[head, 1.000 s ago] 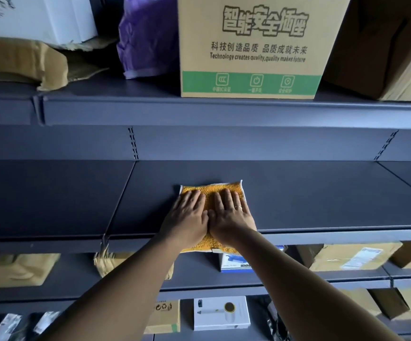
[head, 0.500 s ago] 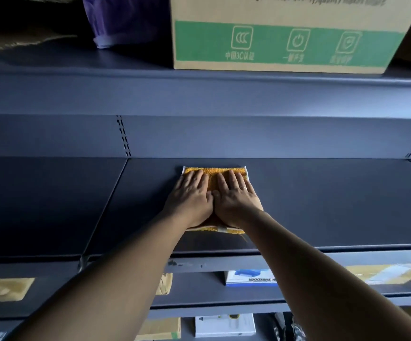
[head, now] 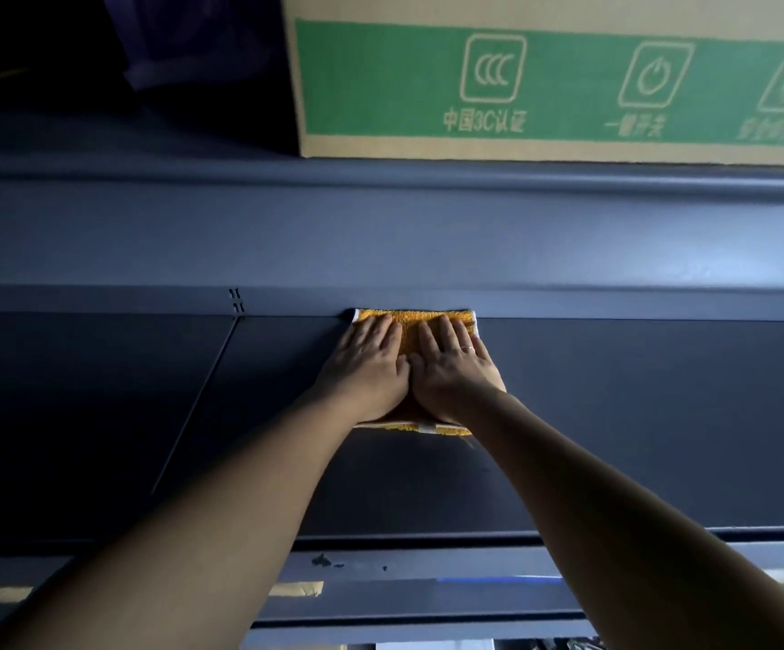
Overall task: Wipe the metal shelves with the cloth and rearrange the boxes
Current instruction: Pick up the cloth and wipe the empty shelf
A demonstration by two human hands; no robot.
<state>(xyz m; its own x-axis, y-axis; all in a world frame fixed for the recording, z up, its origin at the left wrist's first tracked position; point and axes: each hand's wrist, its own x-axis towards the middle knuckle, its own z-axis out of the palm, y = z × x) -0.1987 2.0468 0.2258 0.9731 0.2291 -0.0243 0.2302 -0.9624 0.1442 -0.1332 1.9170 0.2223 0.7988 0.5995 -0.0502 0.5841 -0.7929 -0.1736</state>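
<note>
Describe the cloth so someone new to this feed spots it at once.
Find the cardboard box with the green band up top, then drop to the dark metal shelf below it. At its back edge, the left hand and right hand press flat on an orange-yellow terry cloth with white trim, the only bright thing on that shelf.

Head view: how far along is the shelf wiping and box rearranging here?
Done: this shelf is bare of boxes around the hands; no wiped trace shows. In hand: the left hand and right hand press the yellow cloth flat at the shelf's back edge. Remaining: the rest of this shelf, and boxes like the cardboard box on the upper shelf.
</note>
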